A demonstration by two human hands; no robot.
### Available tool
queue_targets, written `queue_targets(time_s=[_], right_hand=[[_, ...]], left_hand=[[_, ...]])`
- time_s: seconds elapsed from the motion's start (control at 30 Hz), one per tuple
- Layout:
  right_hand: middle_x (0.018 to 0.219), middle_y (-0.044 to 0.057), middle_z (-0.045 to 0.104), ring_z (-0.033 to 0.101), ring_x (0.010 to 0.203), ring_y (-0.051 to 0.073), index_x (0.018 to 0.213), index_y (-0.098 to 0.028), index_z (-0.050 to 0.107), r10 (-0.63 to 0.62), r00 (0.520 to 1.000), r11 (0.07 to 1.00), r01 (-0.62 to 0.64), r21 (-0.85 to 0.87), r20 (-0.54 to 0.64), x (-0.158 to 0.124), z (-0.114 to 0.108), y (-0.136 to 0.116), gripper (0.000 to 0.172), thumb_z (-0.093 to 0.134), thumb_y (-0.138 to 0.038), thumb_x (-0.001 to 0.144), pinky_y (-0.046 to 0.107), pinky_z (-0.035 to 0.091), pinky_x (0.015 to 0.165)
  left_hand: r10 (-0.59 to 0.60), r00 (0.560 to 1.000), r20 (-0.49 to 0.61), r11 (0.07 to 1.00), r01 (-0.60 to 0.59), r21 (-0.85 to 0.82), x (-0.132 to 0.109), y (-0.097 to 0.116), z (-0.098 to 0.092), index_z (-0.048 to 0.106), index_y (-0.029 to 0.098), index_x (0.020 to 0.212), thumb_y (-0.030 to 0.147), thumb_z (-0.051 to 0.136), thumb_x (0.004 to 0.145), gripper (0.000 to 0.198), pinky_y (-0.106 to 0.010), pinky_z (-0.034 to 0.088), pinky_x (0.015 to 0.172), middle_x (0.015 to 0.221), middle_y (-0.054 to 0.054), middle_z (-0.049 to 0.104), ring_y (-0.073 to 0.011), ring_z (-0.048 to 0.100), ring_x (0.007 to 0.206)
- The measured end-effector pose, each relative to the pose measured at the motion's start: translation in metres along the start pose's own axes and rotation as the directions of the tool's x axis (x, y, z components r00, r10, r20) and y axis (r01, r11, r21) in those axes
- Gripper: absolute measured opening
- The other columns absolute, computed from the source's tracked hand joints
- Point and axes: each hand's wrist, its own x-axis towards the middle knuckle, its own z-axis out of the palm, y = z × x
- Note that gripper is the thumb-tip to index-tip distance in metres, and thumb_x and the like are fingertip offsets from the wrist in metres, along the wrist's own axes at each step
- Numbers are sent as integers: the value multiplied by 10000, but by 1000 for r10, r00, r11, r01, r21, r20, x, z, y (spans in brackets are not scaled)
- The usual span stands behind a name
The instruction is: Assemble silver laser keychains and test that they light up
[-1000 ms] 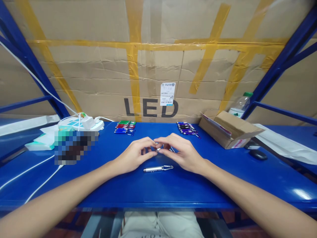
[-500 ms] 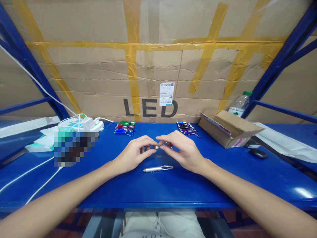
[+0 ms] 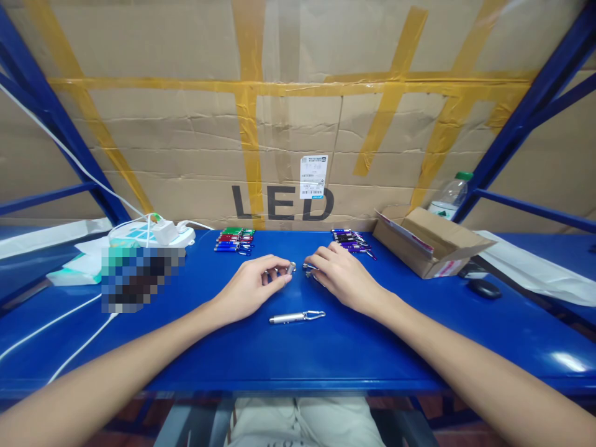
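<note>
My left hand (image 3: 254, 282) pinches a small silver metal cylinder (image 3: 291, 268) between thumb and fingertips, its end pointing to the right. Across a narrow gap, my right hand (image 3: 348, 274) is closed around a silver metal piece with a clip (image 3: 308, 267); most of it is hidden under the fingers. In front of both hands, a silver penlight (image 3: 288, 318) lies on the blue table, its carabiner clip (image 3: 315, 315) to the right.
Green, red and blue penlights (image 3: 234, 239) lie in rows at the back left, and dark and purple ones (image 3: 350, 239) at the back right. An open cardboard box (image 3: 431, 242), a bottle (image 3: 451, 195) and a black mouse (image 3: 484, 288) are at right. A power strip (image 3: 179, 236) stands left.
My hands have moved apart slightly, and the silver pieces that met between my fingertips are now separate, one in each hand. The penlight on the table has stayed put.
</note>
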Motion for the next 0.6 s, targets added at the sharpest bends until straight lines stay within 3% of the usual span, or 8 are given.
queue_targets(time_s=[0.2,0.37,0.47,0.6], right_hand=[[1039,117,692,533,934,280,1124,-182,720,9,994,998,-15,59,105,-2,3,-3,181,541,-185,1100,407,457,831],[1026,83,693,547,929,254,1038,-201,683,-1,992,976,-27,215,126,-3,5,-4,137,564,-157,1090,378,435,834],[1028,71,688,559,940,244,1029,-208,663,26,997,952,-46,304,68,-1,3,-6,123,567,-169,1095,370,434,850],[1027,52,686,587,945,218,1049,-215,669,176,980,848,-101,520,-97,4,-6,-12,91,591,-203,1093,345,450,844]], left_hand=[[2,1000,3,1000,-2,8,0,0,0,772,211,1197,393,684,1023,267,-279,508,712,1042,-42,739,-160,633,814],[26,1000,16,999,-26,29,0,1,-1,769,211,1186,381,678,1029,248,-275,506,712,1002,-29,713,-155,630,814],[38,999,25,998,-40,46,0,1,-1,763,208,1188,363,671,1034,238,-275,507,710,994,-27,706,-154,637,813],[63,997,41,994,-66,82,0,0,-2,763,209,1192,334,663,1038,222,-272,509,710,992,-25,702,-147,638,808]])
